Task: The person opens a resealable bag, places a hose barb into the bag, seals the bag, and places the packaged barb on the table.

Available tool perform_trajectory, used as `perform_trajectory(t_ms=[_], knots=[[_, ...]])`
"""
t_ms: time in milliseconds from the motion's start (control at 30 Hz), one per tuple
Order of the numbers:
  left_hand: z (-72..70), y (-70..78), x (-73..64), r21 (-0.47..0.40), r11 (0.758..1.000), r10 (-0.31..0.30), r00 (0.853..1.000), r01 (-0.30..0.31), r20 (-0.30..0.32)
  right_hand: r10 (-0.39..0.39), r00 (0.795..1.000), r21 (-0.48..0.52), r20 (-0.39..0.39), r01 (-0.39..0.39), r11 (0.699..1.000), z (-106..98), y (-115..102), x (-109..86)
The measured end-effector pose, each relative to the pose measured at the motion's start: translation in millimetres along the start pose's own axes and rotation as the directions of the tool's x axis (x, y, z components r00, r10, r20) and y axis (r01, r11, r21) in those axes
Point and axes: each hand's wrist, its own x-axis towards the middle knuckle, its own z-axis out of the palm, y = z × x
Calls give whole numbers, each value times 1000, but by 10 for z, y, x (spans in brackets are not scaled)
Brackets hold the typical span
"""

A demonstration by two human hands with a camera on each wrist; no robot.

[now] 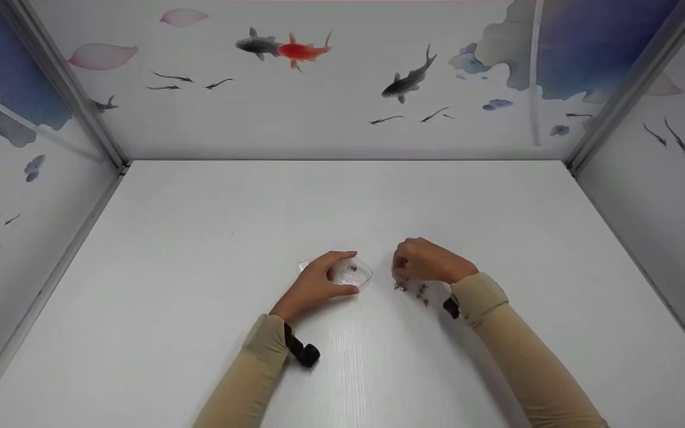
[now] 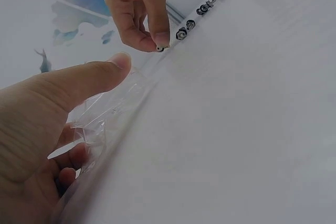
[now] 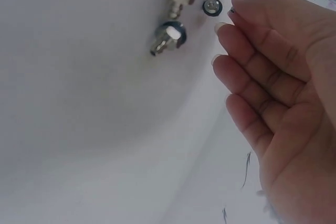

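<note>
My left hand curves its thumb and fingers round a clear plastic container, which stands on the white table. One small metal piece shows inside it. In the left wrist view the thin, see-through wall lies between thumb and fingers. To the right, my right hand pinches a tiny part between thumb and index fingertip; most of it is hidden. Several small metal fittings with dark rings lie just below that hand. Close up, one fitting shows a ribbed tip.
The white table carries everything. A printed back wall with fish rises behind it, and side panels stand left and right. Each wrist wears a black device.
</note>
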Motion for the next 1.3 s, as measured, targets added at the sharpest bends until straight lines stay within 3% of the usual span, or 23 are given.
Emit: perform_trajectory(t_ms=[867,1300], knots=[[-3,-7,2,-7,1000,1,1000,-1,-1,-151,985,-29,-78,149,988,-125,-222,90],[-14,29,-6,-21,1000,-14,1000,14,14,-251,962,-53,-106,247,968,-135,-346,178]])
